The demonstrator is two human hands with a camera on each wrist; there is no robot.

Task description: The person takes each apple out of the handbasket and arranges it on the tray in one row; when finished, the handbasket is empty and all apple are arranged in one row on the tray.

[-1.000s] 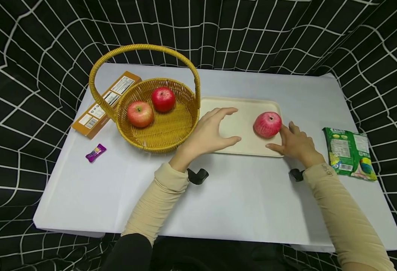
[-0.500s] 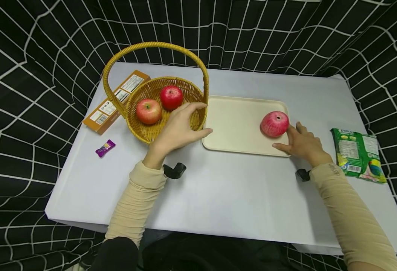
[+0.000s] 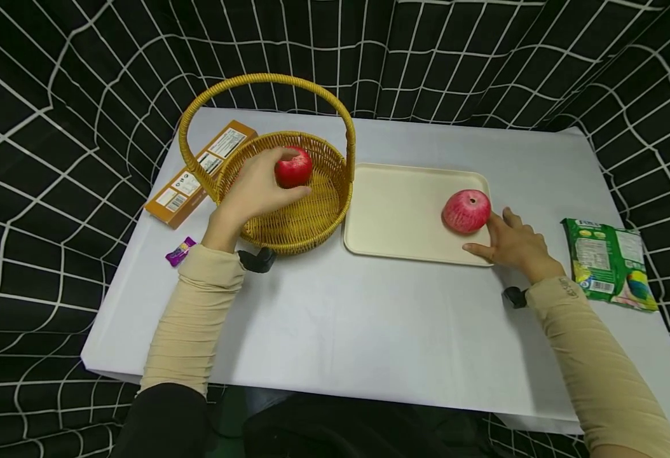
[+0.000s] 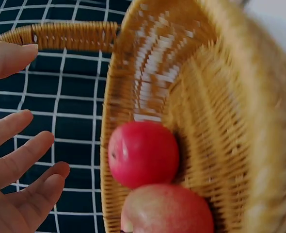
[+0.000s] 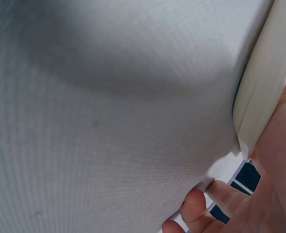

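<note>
In the head view my left hand [image 3: 257,183] is over the wicker basket [image 3: 323,219], thumb and fingers spread apart near a red apple [image 3: 295,168]. The left wrist view shows those fingers [image 4: 24,158] holding nothing. There, the red apple [image 4: 144,154] and a paler red apple [image 4: 167,211] lie side by side in the basket; my hand covers the paler one in the head view. My right hand [image 3: 515,245] rests at the right edge of the cream tray [image 3: 392,210], fingers relaxed, beside a streaked pink fruit [image 3: 466,211] lying on the tray.
Behind the basket's left side lies an orange box [image 3: 200,175]. A small purple wrapped sweet [image 3: 180,251] lies in front of it. To the right of my right hand is a green packet [image 3: 609,264]. The basket's tall handle [image 3: 266,78] arches above it.
My left hand has moved left from above the tray to over the basket, near the red apple. The right hand has stayed at the tray's edge. The head view has shifted slightly.
</note>
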